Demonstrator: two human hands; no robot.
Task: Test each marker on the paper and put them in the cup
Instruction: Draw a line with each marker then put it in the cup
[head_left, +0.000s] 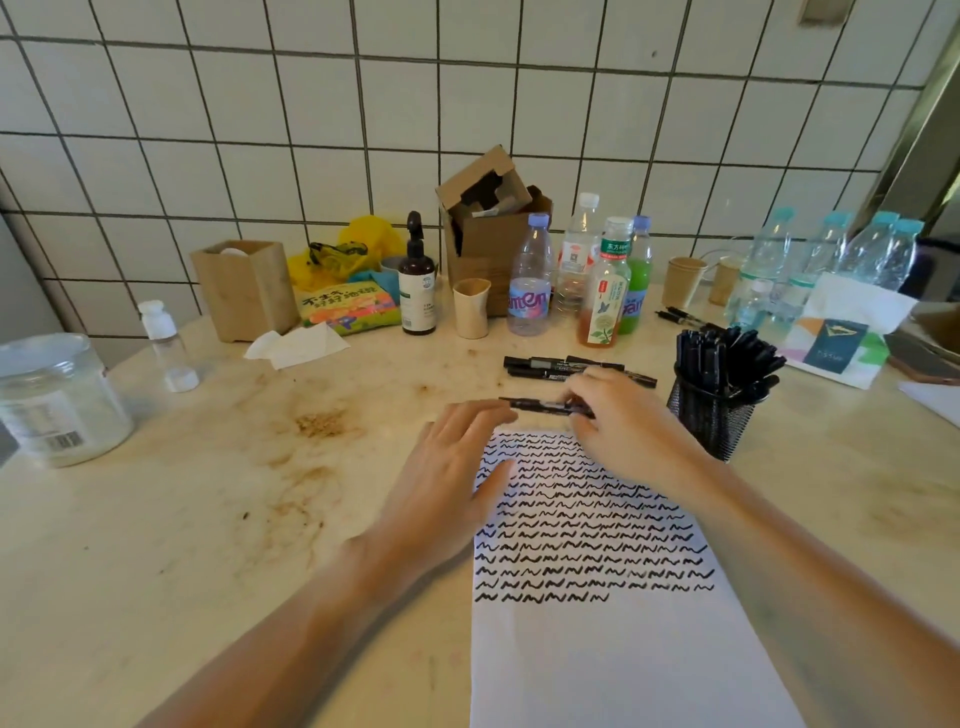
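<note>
A white paper (613, 639) lies on the table, its upper half filled with rows of black squiggles. Just above its top edge a black marker (540, 405) lies crosswise, held at its right end by my right hand (618, 415). My left hand (452, 467) rests flat beside the paper's left edge, its fingertips touching the marker's left end. A few more black markers (566, 366) lie on the table behind. A black mesh cup (711, 410) to the right holds several markers.
Bottles (530, 280), a cardboard box (493, 228), paper cups (683, 280), a brown pump bottle (417, 280), a snack bag (348, 306) and a wooden holder (244, 288) line the tiled wall. A plastic jar (52, 400) stands far left. A printed bag (841, 332) lies behind the cup.
</note>
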